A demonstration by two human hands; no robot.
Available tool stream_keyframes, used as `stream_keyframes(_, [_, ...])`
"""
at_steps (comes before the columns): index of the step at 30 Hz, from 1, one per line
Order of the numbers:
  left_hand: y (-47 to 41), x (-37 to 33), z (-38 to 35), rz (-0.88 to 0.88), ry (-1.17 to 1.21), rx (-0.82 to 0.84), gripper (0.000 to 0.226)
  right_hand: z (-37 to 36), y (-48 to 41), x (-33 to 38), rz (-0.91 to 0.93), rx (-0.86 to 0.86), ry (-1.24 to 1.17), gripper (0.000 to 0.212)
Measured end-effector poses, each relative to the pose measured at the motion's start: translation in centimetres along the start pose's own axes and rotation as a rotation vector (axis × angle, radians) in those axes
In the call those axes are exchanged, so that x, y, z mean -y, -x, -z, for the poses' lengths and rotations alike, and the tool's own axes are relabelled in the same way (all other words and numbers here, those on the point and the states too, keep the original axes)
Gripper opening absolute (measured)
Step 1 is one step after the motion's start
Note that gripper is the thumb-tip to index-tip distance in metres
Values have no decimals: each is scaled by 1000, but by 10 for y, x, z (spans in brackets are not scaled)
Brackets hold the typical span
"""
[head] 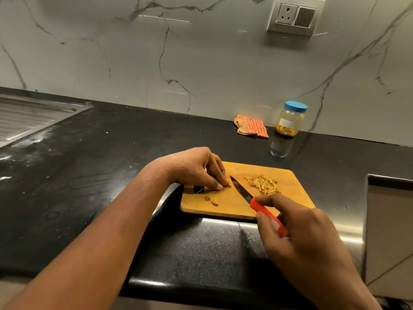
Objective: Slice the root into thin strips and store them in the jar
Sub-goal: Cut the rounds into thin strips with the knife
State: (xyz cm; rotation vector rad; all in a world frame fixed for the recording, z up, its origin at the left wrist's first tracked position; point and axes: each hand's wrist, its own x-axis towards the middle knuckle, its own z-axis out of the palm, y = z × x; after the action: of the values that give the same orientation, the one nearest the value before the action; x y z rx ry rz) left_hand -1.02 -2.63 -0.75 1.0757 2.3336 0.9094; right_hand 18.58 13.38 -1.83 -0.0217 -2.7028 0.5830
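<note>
A wooden cutting board [288,198] lies on the black counter. My left hand [196,168] pinches a small piece of root [228,185] down on the board with curled fingertips. My right hand [297,233] grips the red handle of a knife [242,191], whose blade lies just right of that piece, tip pointing away. A pile of thin yellow strips [263,184] sits on the board's right half. Two small scraps [211,200] lie near the front left. A clear jar [290,119] with a blue lid, closed and holding some strips, stands by the wall.
An orange checked cloth [251,126] lies left of the jar. A steel sink drainer [26,117] is at far left. The counter's front edge runs just below the board, with a gap at right [388,231]. A wall socket [295,15] is above.
</note>
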Motion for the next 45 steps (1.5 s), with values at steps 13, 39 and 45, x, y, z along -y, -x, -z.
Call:
stream_keyframes(13, [1,-2,1,16,5,13,19,-4,-6,10,-32,40,-10,27])
stream_keyframes(39, [2,-1,3,15,-7,-65,11,-3,11,8,53,7,52,32])
stream_keyframes(45, [5,-1,4,66,9,-110,12,-15,4,13,38,23,16,35])
